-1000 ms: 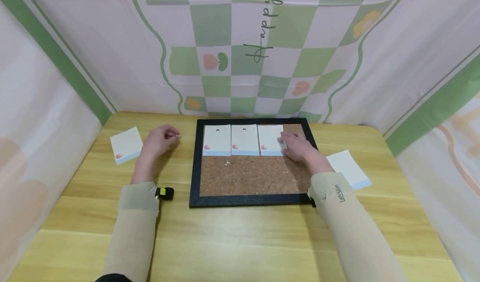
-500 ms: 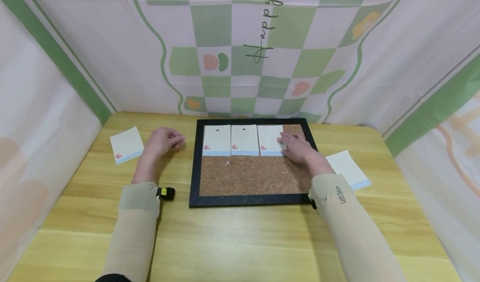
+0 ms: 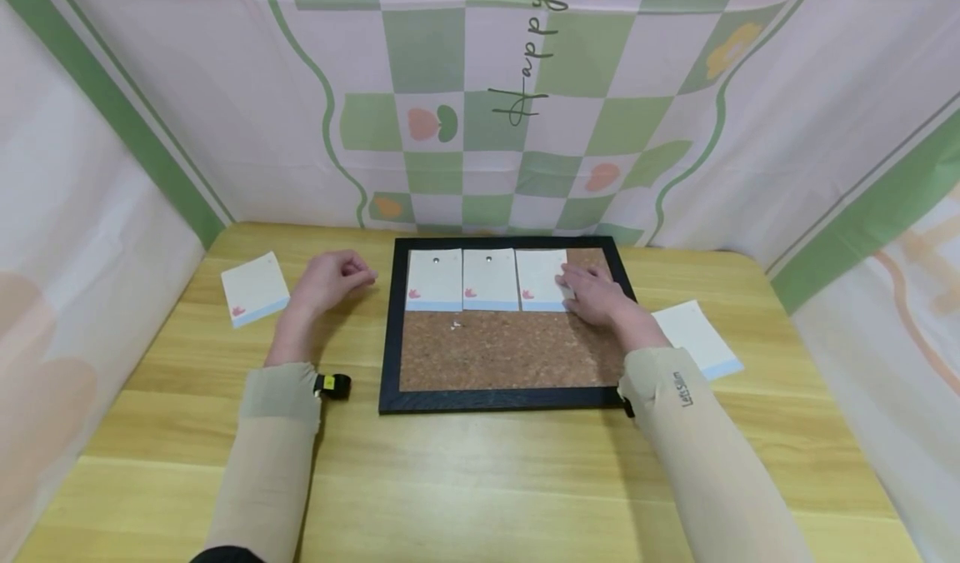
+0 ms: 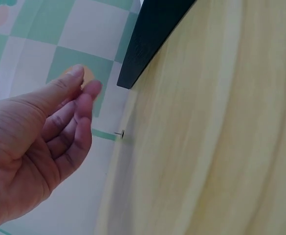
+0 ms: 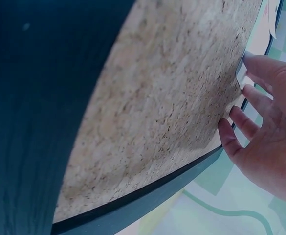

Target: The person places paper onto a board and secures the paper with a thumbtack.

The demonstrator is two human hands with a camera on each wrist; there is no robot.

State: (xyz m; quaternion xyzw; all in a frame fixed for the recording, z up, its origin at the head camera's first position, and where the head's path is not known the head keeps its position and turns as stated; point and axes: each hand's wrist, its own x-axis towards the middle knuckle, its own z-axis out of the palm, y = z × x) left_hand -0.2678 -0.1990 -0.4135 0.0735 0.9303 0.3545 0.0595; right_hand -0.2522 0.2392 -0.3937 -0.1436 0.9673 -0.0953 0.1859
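Pinning the third memo sheet [image 3: 540, 280] seems the step in hand: it lies untacked at the corkboard's [image 3: 502, 351] far side, right of two tacked sheets [image 3: 436, 282], the right hand's [image 3: 596, 296] spread fingers resting along its right edge. The left hand's [image 3: 326, 284] thumb and forefinger nearly meet, grasp unclear; next probably calls for a thumbtack, like the one [image 4: 121, 133] beside it, through the sheet's far edge.

From my remote place I see the light yellow-brown wood-grain table [image 3: 480, 488], smooth, slightly glossy. The rectangular brown cork board [image 3: 510, 351] looks rough; its black wooden-looking frame [image 3: 510, 399] is matt. The square white notes [image 3: 433, 280] are smooth paper, the round silver pins [image 3: 437, 260] shiny metal, the green-and-white checked curtain [image 3: 425, 51] creased cloth.
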